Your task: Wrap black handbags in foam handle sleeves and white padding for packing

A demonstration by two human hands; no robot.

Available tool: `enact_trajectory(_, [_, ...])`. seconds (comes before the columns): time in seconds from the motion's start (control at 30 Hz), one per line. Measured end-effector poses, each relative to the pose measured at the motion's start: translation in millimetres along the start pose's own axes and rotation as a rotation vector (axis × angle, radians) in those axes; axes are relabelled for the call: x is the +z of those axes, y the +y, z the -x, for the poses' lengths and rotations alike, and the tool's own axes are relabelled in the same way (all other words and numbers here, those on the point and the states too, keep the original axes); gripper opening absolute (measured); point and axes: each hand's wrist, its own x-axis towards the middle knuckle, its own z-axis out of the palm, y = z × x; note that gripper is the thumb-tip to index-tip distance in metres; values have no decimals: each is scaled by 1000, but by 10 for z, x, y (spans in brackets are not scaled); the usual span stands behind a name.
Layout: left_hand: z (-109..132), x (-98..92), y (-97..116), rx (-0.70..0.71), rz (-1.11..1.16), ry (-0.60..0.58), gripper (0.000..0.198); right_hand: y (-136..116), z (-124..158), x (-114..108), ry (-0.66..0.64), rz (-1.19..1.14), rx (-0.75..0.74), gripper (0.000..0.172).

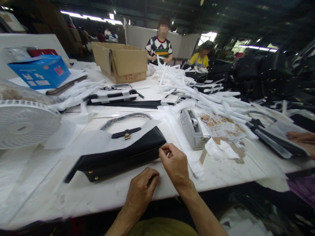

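Observation:
A black handbag (123, 154) lies on its side in front of me, its base with gold studs facing me. White tissue paper (95, 142) covers part of it, and a strap with a gold clasp (127, 136) rests over the paper. The handle (125, 116), wrapped in clear film, arches behind. My right hand (175, 162) is closed in a pinch at the bag's right lower corner; anything between its fingertips is too small to make out. My left hand (143, 185) rests closed at the table edge, just below the bag, its thumb and fingers together and their contents hidden.
A grey tape dispenser (193, 129) stands right of the bag, beside paper tags (221, 126). White padding tubes (177, 80) are heaped behind. A white fan (24, 124), blue box (40, 72) and cardboard box (120, 62) stand leftward. A co-worker's hand (301, 139) touches another bag at right.

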Motion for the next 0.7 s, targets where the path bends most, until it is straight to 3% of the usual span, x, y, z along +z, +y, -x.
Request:
enact_trajectory(0.2, [24,18,-48,-3,-1,-31,15,-22,-11,34,52,101,-88,9])
enact_trajectory(0.37, [12,8,-26,-7,2,-33,14,3,-33,-20,-2,-164,127,11])
enact_trajectory(0.47, [3,0,-13,-16,12,-37,13,60,25,-153,-104,-430,289,18])
enact_trajectory(0.53, [2,-2,2,-21,18,-27,13,126,135,-265,-186,-477,325,22])
enact_trajectory(0.7, [22,12,38,-39,6,11,12,321,582,-485,-311,-241,117,21])
